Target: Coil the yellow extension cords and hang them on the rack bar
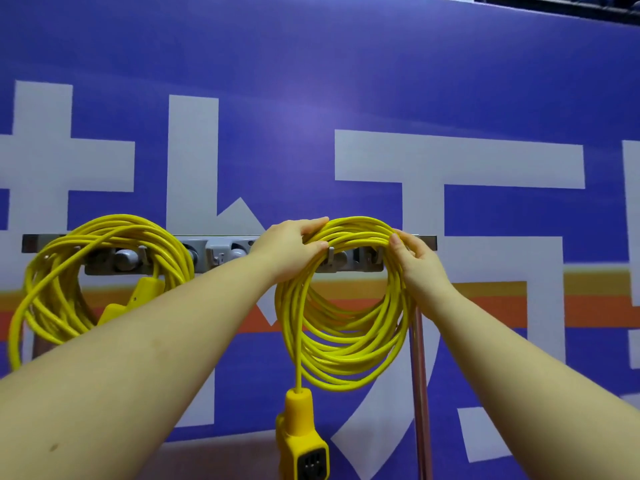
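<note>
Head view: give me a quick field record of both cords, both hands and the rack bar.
left coil: hangs on the rack bar, no hand on it
right coil: held at bar height; whether it is hooked cannot be told
left hand: grips the coil's top left
right hand: grips the coil's top right
socket end: dangles below the right coil

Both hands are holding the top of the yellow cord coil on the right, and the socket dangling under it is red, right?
Not quite. The head view shows the socket is yellow, not red. Both the left hand and right hand do hold the top of the right coil.
</note>
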The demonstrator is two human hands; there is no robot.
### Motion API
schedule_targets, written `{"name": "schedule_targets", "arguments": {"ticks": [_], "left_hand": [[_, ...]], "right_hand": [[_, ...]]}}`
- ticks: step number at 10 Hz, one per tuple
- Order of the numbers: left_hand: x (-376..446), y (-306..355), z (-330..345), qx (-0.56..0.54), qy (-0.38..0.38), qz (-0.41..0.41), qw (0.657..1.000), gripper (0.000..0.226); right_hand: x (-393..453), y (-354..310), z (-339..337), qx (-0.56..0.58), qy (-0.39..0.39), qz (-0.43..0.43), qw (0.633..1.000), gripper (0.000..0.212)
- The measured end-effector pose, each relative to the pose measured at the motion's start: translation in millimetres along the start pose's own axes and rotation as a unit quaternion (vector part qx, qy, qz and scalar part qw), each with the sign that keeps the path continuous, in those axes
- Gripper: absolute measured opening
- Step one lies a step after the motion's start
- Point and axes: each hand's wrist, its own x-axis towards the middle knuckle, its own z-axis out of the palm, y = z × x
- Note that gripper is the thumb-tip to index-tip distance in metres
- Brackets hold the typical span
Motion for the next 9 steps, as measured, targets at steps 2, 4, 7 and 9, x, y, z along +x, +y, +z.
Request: {"name": "schedule_targets", "arguments": {"ticks": [2, 4, 7, 9], "left_hand": [[-1.0, -0.2, 2.5, 0.005, 0.004, 0.002, 1.000, 0.050], [0.3, -1.6, 0.6, 0.077, -0.021, 0.015, 0.997, 0.051], [-4.5, 10.4, -16.3, 0.147, -0.084, 0.020, 0.985, 0.060], [-16.9, 24.3, -24.6, 0.159, -0.086, -0.005, 0.983, 0.065]], "right_hand": [[0.3, 10.8, 7.1, 0.042, 0.070, -0.025, 0.996, 0.020], [4.5, 16.7, 4.3, -0.040, 0.051, -0.031, 0.997, 0.033], [6.1, -14.2, -13.1, -0.282, -0.071, 0.019, 0.956, 0.057], [-7.7, -43.8, -11.4, -0.376, -0.108, 0.045, 0.919, 0.066]]}}
